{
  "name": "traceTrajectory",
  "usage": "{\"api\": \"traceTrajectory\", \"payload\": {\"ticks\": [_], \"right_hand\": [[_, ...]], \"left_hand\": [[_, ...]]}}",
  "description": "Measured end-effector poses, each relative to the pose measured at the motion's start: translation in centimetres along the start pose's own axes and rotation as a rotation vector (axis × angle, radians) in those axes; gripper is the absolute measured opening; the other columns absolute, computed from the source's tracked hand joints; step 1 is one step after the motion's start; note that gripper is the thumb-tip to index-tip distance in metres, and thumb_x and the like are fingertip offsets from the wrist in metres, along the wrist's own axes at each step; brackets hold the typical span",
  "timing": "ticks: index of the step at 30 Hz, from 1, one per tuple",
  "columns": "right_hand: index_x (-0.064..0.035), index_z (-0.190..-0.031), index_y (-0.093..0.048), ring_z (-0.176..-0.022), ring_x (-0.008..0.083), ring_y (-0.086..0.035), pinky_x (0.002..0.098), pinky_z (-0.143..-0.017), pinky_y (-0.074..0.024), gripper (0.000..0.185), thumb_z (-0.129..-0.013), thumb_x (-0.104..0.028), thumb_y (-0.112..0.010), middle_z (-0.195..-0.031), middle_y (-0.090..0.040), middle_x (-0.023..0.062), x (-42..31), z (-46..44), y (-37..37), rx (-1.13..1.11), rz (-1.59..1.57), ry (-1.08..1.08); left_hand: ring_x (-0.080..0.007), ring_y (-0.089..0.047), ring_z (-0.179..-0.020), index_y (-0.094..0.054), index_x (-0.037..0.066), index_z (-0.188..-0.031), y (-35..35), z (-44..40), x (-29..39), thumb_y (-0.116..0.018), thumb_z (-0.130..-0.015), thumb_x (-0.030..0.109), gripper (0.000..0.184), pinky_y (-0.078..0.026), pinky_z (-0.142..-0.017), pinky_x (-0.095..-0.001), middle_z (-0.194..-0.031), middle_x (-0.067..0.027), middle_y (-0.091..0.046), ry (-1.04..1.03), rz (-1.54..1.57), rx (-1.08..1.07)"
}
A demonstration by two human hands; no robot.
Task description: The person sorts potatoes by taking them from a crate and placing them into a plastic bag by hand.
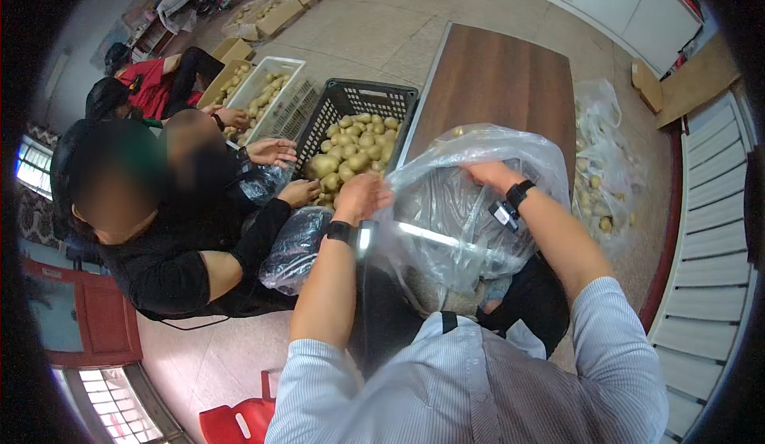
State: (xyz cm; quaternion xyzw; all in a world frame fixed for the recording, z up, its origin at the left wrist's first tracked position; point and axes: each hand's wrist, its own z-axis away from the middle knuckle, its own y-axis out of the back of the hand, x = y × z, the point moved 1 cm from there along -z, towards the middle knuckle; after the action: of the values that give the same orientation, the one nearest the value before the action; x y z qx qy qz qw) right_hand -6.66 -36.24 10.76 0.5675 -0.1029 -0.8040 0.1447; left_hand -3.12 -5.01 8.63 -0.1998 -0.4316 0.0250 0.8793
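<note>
A large clear plastic bag (478,241) is spread over my lap, its mouth held wide and its rim resting near the wooden table. My left hand (365,197) is closed on the left edge of the bag, beside the black crate (410,97) of potatoes (355,145). At the bag's far side, my right hand (490,174) has its fingers bent against the plastic, gripping it near the rim. Plastic partly hides those fingertips. Both wrists wear dark bands.
A brown table (502,77) stands ahead. Left of me, a co-worker's hands (275,153) reach by the crate, near a white crate (299,77) of potatoes. More people sit beyond. Bagged potatoes (602,181) lie on the floor at right; a red stool (239,420) is behind left.
</note>
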Motion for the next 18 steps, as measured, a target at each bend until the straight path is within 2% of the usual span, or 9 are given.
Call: {"api": "traceTrajectory", "payload": {"ticks": [1, 3, 4, 9, 12, 14, 15, 17, 18], "right_hand": [[-0.0053, -0.111, -0.063, -0.083, 0.0127, -0.060, 0.0290, -0.065, -0.0479, 0.033, -0.089, -0.030, -0.061, -0.094, -0.064, 0.0063, 0.7, -1.3, 0.6, 0.001, 0.000, -0.002], [-0.0039, -0.118, -0.060, -0.099, 0.0193, -0.059, 0.0326, -0.082, -0.0476, 0.042, -0.088, -0.033, -0.062, -0.112, -0.063, 0.0122, 2.2, -3.8, 1.7, 0.109, 0.249, 0.198], [-0.0006, -0.122, -0.057, -0.114, 0.0257, -0.054, 0.0341, -0.095, -0.0421, 0.053, -0.085, -0.037, -0.063, -0.126, -0.057, 0.0179, -1.8, -1.7, 2.4, 0.054, 0.212, -0.114], [0.0054, -0.124, -0.051, -0.116, 0.0381, -0.053, 0.0393, -0.096, -0.0430, 0.067, -0.077, -0.042, -0.061, -0.126, -0.054, 0.0262, -3.4, -4.2, 5.1, 0.238, 0.508, -0.035], [0.0027, -0.118, -0.056, -0.113, 0.0394, -0.054, 0.0414, -0.094, -0.0438, 0.056, -0.079, -0.038, -0.060, -0.121, -0.056, 0.0272, -2.8, -4.8, 5.5, 0.354, 0.415, -0.056], [-0.0023, -0.111, -0.061, -0.111, 0.0387, -0.055, 0.0435, -0.092, -0.0439, 0.042, -0.083, -0.033, -0.056, -0.116, -0.059, 0.0249, -2.0, -4.5, 5.3, 0.210, 0.725, -0.019], [-0.0023, -0.111, -0.061, -0.111, 0.0387, -0.055, 0.0435, -0.092, -0.0439, 0.042, -0.083, -0.033, -0.056, -0.116, -0.059, 0.0249, -0.7, -4.8, 5.0, 0.206, 0.722, -0.019], [-0.0064, -0.105, -0.064, -0.108, 0.0376, -0.056, 0.0458, -0.092, -0.0438, 0.031, -0.087, -0.028, -0.049, -0.112, -0.061, 0.0210, 2.3, -5.8, 3.8, 0.329, 0.790, 0.433], [-0.0073, -0.105, -0.065, -0.107, 0.0373, -0.056, 0.0467, -0.092, -0.0433, 0.030, -0.089, -0.025, -0.046, -0.113, -0.062, 0.0182, 2.8, -6.2, 3.3, 0.370, 0.880, 0.394]], "left_hand": [[-0.0292, -0.062, -0.093, -0.049, 0.000, -0.114, -0.6, 0.3, -0.1, -0.051, -0.092, 0.020, 0.030, -0.055, -0.072, -0.0387, -0.110, -0.0172, -0.059, 0.002, 0.000, -0.001], [-0.0244, -0.063, -0.092, -0.051, 0.004, -0.116, -2.7, 1.9, 0.2, -0.052, -0.093, 0.027, 0.032, -0.053, -0.075, -0.0377, -0.104, -0.0107, -0.062, 0.107, -0.218, -0.138], [-0.0220, -0.063, -0.091, -0.053, 0.005, -0.114, -3.4, 2.4, 0.3, -0.054, -0.093, 0.029, 0.032, -0.053, -0.075, -0.0362, -0.106, -0.0082, -0.064, 0.113, -0.279, -0.175], [-0.0229, -0.061, -0.098, -0.057, 0.006, -0.115, -3.6, 1.0, -0.9, -0.059, -0.091, 0.031, 0.035, -0.052, -0.078, -0.0363, -0.114, -0.0063, -0.061, 0.105, -0.365, -0.148], [-0.0231, -0.058, -0.103, -0.057, 0.006, -0.118, -3.7, 0.7, -0.9, -0.061, -0.090, 0.031, 0.038, -0.051, -0.081, -0.0373, -0.117, -0.0058, -0.058, 0.076, -0.363, -0.098], [-0.0233, -0.056, -0.105, -0.056, 0.006, -0.120, -3.6, 0.5, -1.0, -0.062, -0.090, 0.032, 0.040, -0.051, -0.082, -0.0379, -0.118, -0.0058, -0.057, 0.067, -0.367, -0.082], [-0.0226, -0.056, -0.105, -0.056, 0.007, -0.120, -3.6, 0.4, -1.0, -0.061, -0.090, 0.033, 0.040, -0.050, -0.083, -0.0381, -0.118, -0.0053, -0.057, 0.062, -0.380, -0.097], [-0.0219, -0.055, -0.104, -0.056, 0.007, -0.121, -3.6, 0.0, -1.3, -0.061, -0.090, 0.033, 0.040, -0.050, -0.084, -0.0383, -0.117, -0.0048, -0.058, 0.059, -0.398, -0.113], [-0.0210, -0.056, -0.102, -0.055, 0.008, -0.122, -3.6, -0.3, -1.4, -0.061, -0.090, 0.034, 0.041, -0.049, -0.084, -0.0378, -0.115, -0.0044, -0.058, 0.074, -0.414, -0.098]]}}
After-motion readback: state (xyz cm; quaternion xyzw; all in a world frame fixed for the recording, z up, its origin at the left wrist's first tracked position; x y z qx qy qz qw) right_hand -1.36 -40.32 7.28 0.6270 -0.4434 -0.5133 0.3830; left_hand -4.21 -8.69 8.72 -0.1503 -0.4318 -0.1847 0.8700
